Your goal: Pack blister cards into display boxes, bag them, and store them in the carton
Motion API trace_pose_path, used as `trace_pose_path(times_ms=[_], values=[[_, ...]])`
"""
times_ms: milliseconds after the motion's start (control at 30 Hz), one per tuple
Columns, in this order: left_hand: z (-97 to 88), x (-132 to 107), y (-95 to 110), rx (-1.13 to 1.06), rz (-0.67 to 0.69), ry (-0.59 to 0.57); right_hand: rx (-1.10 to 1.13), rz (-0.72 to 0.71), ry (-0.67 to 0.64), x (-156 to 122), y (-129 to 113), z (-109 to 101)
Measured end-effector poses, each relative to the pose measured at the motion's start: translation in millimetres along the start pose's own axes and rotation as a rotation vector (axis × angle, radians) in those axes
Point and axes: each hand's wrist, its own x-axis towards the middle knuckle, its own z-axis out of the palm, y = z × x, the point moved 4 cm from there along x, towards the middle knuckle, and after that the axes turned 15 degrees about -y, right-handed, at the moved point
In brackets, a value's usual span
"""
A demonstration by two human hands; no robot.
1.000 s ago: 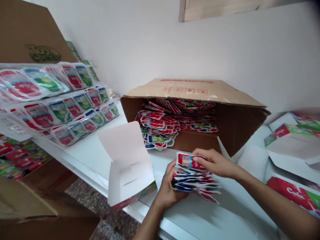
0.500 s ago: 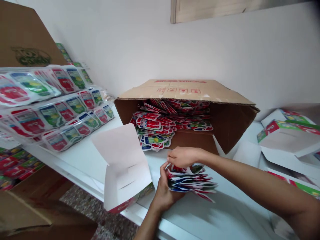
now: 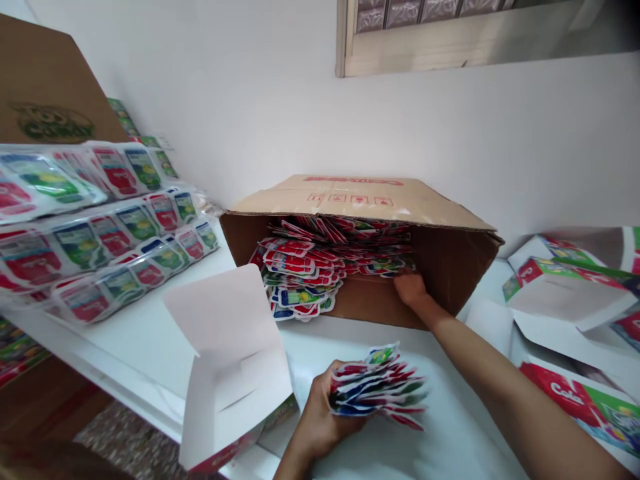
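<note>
My left hand (image 3: 324, 410) is closed around one end of a thick bunch of flat candy packets (image 3: 377, 392), held just above the white table. Their loose ends fan out to the right, showing red, green, blue and white edges. My right hand (image 3: 411, 288) reaches into a cardboard carton (image 3: 373, 297) lying on its side, at the right end of a pile of loose packets (image 3: 305, 267). Its fingertips are blurred and partly hidden against the packets, so their grip is unclear. Left of my left hand, a small white-lined display box (image 3: 233, 373) stands with its lid up.
Clear-wrapped strips of packets (image 3: 120, 233) are stacked on the left side of the table (image 3: 150, 333), beside a brown carton flap (image 3: 55, 87). On the right lie several printed display boxes (image 3: 565, 287), one reading "Cola". A wall runs behind the carton.
My right hand has left the bunch in my left hand and moved up and right into the carton. The left hand still holds the bunch. The view has shifted slightly.
</note>
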Motion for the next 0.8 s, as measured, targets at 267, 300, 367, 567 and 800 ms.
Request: trace_pose_path(times_ms=[267,300,367,567,800], values=[[2.0,-2,2,-0.073,0.009,-0.021,0.118,-0.051,0.104,-10,-5,-12],[2.3,-1,2,-0.078,0.005,-0.02,0.146,-0.1,0.089,-18,-10,-15],[2.6,0,2,-0.076,0.001,-0.022,0.204,-0.237,0.039,-39,-22,-23],[-6.4,-2,4,0.361,0.143,0.204,0.246,-0.824,-0.209,-125,-68,-48],[-4.2,-8,-4,0.151,0.09,0.171,0.223,-0.993,-0.339,-150,-86,-50]])
